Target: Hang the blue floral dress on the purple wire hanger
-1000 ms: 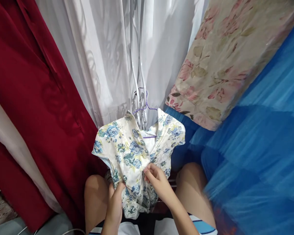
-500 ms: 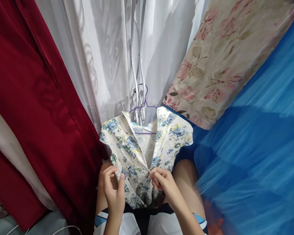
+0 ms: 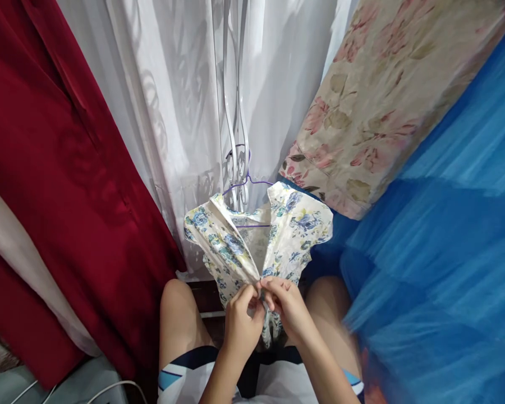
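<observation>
A white short-sleeved blouse (image 3: 297,224) with blue and yellow flowers hangs on a purple wire hanger (image 3: 258,181) in front of my knees. It is open at the neck in a deep V that narrows to a point at my fingers. My right hand (image 3: 288,303) pinches the blouse at the bottom of the V; any small fastener there is hidden by the fingertips. Close beside it, my left hand (image 3: 244,317) grips the cloth with thumb and fingers together. Below both hands the cloth is bunched, and its lower end is partly hidden.
White scrolled metal bars (image 3: 243,106) stand behind the hanger, before a white curtain (image 3: 185,84). Red cloth (image 3: 84,224) hangs at left, floral cloth (image 3: 362,123) and blue tulle (image 3: 425,269) at right. A grey surface with white cables (image 3: 122,384) lies lower left.
My left hand has moved right from the blouse's side edge to meet my right hand at the V's bottom. The blouse's left side is drawn inward, narrowing its lower part.
</observation>
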Tool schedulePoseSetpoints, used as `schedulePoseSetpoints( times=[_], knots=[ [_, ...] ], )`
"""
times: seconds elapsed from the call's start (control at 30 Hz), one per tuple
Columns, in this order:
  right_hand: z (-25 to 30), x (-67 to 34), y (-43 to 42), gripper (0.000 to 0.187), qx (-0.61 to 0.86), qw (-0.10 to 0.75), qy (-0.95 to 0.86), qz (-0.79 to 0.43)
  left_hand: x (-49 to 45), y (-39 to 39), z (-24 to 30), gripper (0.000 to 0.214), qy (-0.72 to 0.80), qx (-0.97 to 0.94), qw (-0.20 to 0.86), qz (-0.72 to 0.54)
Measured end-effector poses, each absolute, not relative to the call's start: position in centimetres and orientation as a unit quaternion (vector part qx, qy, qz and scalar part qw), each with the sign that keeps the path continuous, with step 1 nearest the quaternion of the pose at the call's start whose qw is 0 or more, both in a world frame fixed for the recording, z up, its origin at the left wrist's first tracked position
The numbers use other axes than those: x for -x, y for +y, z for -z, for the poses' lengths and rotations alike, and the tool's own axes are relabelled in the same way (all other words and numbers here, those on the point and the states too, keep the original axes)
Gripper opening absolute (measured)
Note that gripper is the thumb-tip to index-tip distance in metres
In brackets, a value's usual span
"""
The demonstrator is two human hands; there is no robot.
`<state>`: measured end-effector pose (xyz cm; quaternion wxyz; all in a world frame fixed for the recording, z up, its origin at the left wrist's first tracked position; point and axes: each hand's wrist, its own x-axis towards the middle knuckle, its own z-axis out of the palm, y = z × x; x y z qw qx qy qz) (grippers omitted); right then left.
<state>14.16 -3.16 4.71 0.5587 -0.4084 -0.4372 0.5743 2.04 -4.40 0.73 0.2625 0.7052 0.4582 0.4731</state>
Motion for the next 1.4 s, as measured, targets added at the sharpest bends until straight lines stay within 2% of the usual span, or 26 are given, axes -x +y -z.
schedulePoseSetpoints(
  times=[0.23,0.43,0.57,0.67,0.73,0.8,0.9,0.97,1.07,1.23,1.4],
  knots=[
    [-12.7,-14.4,3.1,0.020,0.360,0.623,-0.453,-0.527,-2.7,-4.6,-2.2,0.016,0.508,-0.746,0.198,-0.382],
    [-18.4,-15.2,6.6,0.017,0.324,0.616,-0.482,-0.532,-2.2,-5.3,-2.6,0.017,0.525,-0.774,0.158,-0.318],
    [-20.4,-15.6,7.2,0.016,0.321,0.614,-0.500,-0.520,-1.5,-5.3,-1.5,0.022,0.509,-0.794,0.151,-0.296],
    [-20.3,-15.3,6.8,0.015,0.337,0.617,-0.504,-0.502,-0.5,-4.3,-2.0,0.019,0.473,-0.801,0.190,-0.314],
    [-19.7,-15.1,6.0,0.015,0.342,0.626,-0.511,-0.480,0.4,-3.2,-4.0,0.018,0.447,-0.785,0.205,-0.376],
    [-19.0,-15.1,5.1,0.015,0.352,0.630,-0.517,-0.460,1.1,-1.7,-7.4,0.025,0.425,-0.753,0.172,-0.472],
    [-18.2,-15.1,4.2,0.017,0.364,0.634,-0.529,-0.431,1.6,0.8,-13.4,0.034,0.384,-0.721,0.063,-0.574],
    [-17.7,-15.0,4.1,0.018,0.360,0.640,-0.542,-0.407,1.5,2.5,-16.5,0.037,0.356,-0.750,0.026,-0.557],
    [-16.6,-14.3,4.6,0.020,0.361,0.651,-0.566,-0.354,0.8,4.6,-18.8,0.023,0.315,-0.800,0.008,-0.511],
    [-14.3,-12.7,5.9,0.027,0.326,0.682,-0.583,-0.297,0.1,5.8,-19.0,0.020,0.347,-0.779,-0.023,-0.522],
    [-13.6,-12.5,6.0,0.028,0.321,0.680,-0.591,-0.292,0.6,6.2,-18.9,0.019,0.339,-0.752,0.005,-0.565]
  ],
)
